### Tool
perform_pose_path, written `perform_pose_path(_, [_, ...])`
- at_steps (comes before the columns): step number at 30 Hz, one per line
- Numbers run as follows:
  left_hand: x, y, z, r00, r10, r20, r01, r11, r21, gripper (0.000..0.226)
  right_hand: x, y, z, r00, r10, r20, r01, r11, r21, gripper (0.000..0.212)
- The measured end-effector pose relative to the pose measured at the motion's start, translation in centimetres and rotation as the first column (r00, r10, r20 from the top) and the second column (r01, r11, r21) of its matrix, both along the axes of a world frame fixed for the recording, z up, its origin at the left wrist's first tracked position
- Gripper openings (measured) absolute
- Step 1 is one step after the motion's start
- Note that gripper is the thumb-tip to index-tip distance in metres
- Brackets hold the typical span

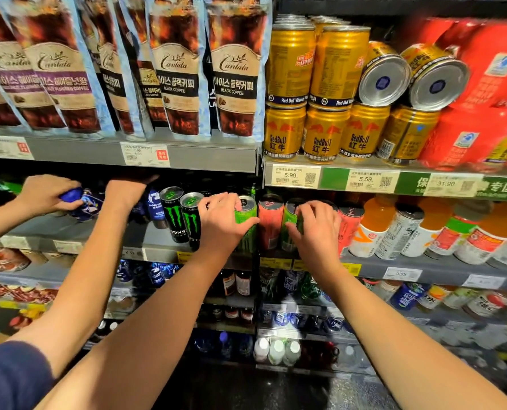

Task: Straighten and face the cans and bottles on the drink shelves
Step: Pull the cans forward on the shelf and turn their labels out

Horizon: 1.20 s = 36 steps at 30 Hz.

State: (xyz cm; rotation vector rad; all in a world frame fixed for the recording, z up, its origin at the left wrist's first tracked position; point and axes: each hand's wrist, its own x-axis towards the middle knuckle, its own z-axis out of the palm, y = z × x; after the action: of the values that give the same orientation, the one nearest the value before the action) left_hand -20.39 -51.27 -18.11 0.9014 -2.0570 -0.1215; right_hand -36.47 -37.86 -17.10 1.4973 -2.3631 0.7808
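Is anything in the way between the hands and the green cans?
No. The left hand already wraps a green can, and the right hand is on another green can. A pink can stands between them.

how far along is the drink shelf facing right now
Done: the lower row of gold cans stands upright, labels mostly forward, though the rightmost looks turned. In hand: the left hand grips a green can and the right hand another green can beside a pink can. Left: two gold cans lying on their sides and the leaning bottles.
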Motion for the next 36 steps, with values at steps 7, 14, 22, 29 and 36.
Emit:
perform_pose_path(7, [-0.9, 2.2, -0.6, 0.99, -0.127, -0.056, 0.118, 0.983, -0.144, 0.038, 0.0, 0.3, -0.2, 0.998, -0.032, -0.045, 0.034, 0.999, 0.034, 0.036])
perform_pose_path(14, [-3.9, 1.8, 1.1, 0.951, -0.163, 0.262, 0.117, 0.976, 0.182, 0.059, -0.1, 0.7, 0.1, 0.999, 0.033, 0.001, -0.033, 0.999, -0.004, 0.053])
perform_pose_path(22, [-5.5, 1.8, 3.0, 0.862, -0.056, 0.504, -0.009, 0.992, 0.127, 0.051, 0.3, 2.6, -0.7, 0.991, -0.011, -0.13, 0.011, 1.0, 0.006, 0.07])
perform_pose_path(29, [-4.9, 2.6, 3.2, 0.901, -0.051, 0.431, -0.005, 0.992, 0.127, 0.037, 0.6, 3.7, -1.4, 0.977, 0.13, 0.168, -0.115, 0.989, -0.094, 0.063])
perform_pose_path(36, [-3.7, 4.9, 2.0, 0.968, -0.14, 0.206, 0.114, 0.984, 0.134, 0.016, 1.5, 5.3, -1.7, 0.856, 0.076, 0.512, 0.042, 0.976, -0.216, 0.063])
